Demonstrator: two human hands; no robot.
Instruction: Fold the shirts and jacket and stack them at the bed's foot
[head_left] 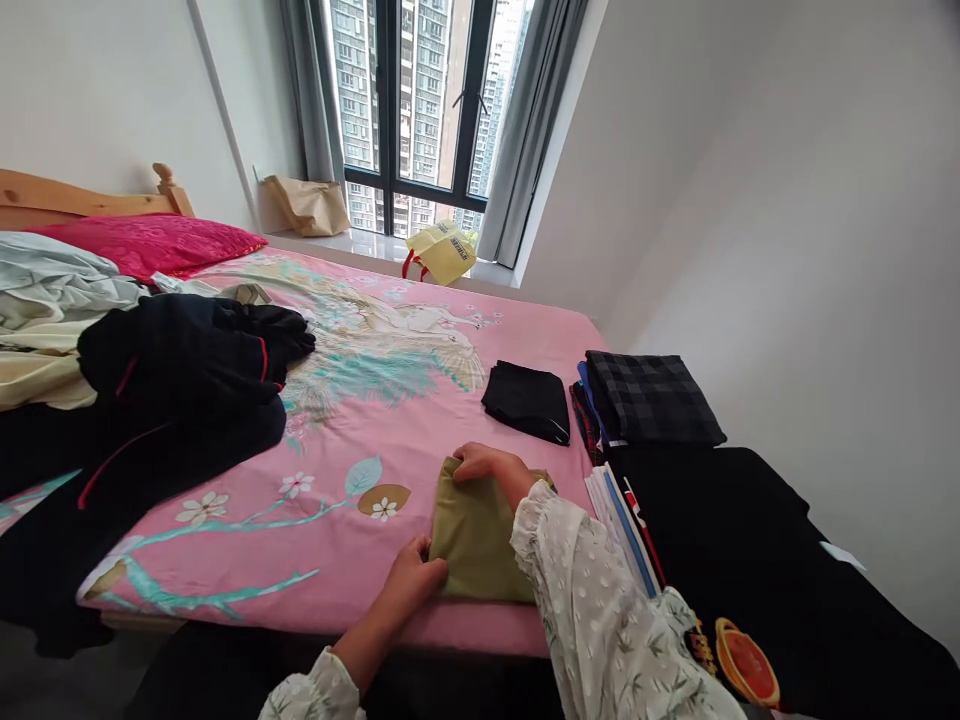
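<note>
The olive cloth (480,535) lies on the pink bedsheet (337,590) at the bed's near edge, directly between the two hands, so neither is clearly the nearer: both touch it. The left hand (418,578) is narrowed on its left edge toward the near corner, thumb on top; the right hand (487,470) reaches across from the right, fingers curled closely over the far left corner. The left edge, running near to far between the hands, looks like the longer direction, though the right sleeve (585,570) covers much of the right side, so I can't be sure. The cloth looks folded into a flat, roughly rectangular packet, plain and mostly smooth. Beyond it lies a folded black garment (529,402); to the right stands a row of folded clothes (619,520).
</note>
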